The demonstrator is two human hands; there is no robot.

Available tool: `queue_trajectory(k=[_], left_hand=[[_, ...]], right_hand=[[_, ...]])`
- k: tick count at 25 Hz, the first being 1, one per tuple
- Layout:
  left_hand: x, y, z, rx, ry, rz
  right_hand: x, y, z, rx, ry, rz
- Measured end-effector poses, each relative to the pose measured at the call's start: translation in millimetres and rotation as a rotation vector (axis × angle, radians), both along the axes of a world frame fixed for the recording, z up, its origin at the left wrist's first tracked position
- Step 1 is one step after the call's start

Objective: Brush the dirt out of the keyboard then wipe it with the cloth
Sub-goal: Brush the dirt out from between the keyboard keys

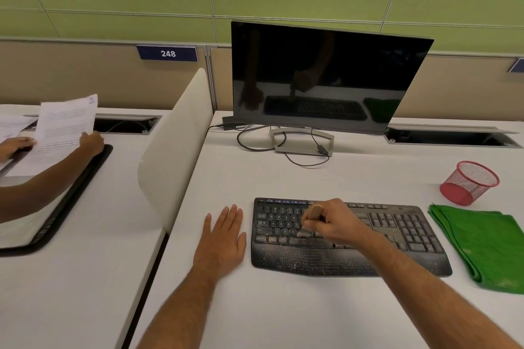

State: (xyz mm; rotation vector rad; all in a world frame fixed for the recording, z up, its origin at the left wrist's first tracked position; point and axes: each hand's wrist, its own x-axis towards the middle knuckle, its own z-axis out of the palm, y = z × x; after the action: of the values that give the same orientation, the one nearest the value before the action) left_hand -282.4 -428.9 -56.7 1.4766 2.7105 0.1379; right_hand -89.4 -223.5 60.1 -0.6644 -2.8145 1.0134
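Clutter around the keyboard [350, 238] is light: a folded green cloth [482, 246] is laid flat just beside its right end, a red mesh cup [469, 183] is tipped on its side behind the cloth, and a dark Dell monitor [326, 76] is stood further back on its stand with loose cables [255, 139] looped on the desk [283, 306] around the base. A white divider panel [175, 147] is set along the desk's left edge; beyond it a second person's hands [90, 142] are seen holding papers [65, 127] at the next desk, well apart from the work. The keyboard is laid centre-right on the desk, long axis left to right and roughly parallel to the near edge, key rows toward the monitor, palm rest toward the person; pale dust is scattered over the palm rest and lower key rows. The right hand [337, 224] is curled around a small wooden-handled brush [310, 219], held tilted with the handle up and bristles down on the keys left of centre; the middle key block is hidden by this hand and forearm. The left hand [222, 238] is laid flat on the desk, fingers straight, just beside the keyboard's left end and not touching it. Bare desk is left in front of the keyboard and between it and the monitor stand; the right side is closed in by the cloth, the left by the resting hand and then the divider.
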Motion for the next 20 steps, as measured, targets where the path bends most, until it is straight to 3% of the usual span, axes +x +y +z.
queue_trajectory(k=[14,20], left_hand=[[-1.4,0.0,-5.8,0.057,0.013,0.001],[-1.3,-1.5,-5.9,0.057,0.022,0.005]], right_hand=[[6.7,6.4,-1.4,-0.018,0.021,-0.010],[5.2,5.3,-3.5,0.114,0.192,-0.303]])
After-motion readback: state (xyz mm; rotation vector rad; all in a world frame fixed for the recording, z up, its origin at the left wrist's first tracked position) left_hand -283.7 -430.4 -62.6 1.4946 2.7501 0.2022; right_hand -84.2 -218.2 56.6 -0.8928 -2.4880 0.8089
